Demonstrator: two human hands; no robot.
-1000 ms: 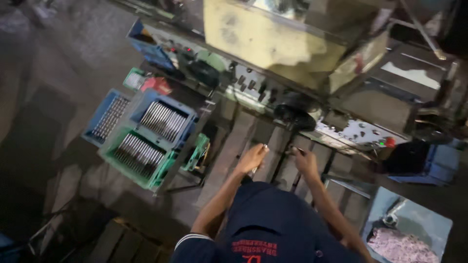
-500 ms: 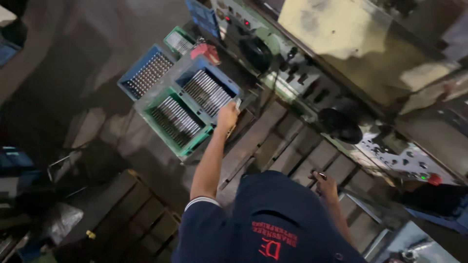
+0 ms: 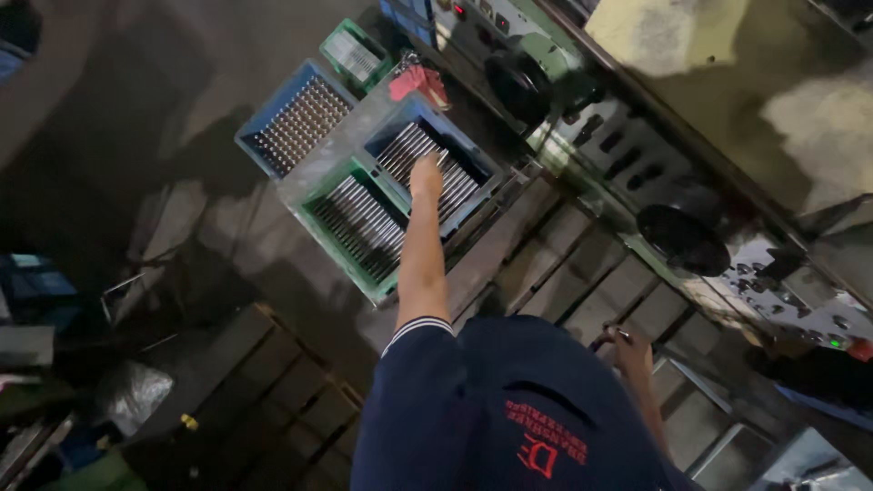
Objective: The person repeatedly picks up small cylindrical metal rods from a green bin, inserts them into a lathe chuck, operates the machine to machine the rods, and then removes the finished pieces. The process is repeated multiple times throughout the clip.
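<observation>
So we stand at the big grey machine [image 3: 727,118] w/ its black round knobs, on wood slat boards [image 3: 564,273]. Down by the floor sit the crates: a blue crate [image 3: 296,123] full of metal pins, a green crate [image 3: 350,227] full of shiny rods, and a blue rod crate [image 3: 436,164] on top, next to it. A small green box [image 3: 355,53] and a red rag [image 3: 418,84] lie further back.

How far are we? Lots of rods are in the crates, but we can't tell how many are done vs. left.

Our left hand [image 3: 426,177] is stretched out, right over the rods in the blue rod crate, touching or almost touching. Can't tell if it grips one. Our right hand [image 3: 627,350] stays near our body, closed round a thin metal rod [image 3: 611,336].
</observation>
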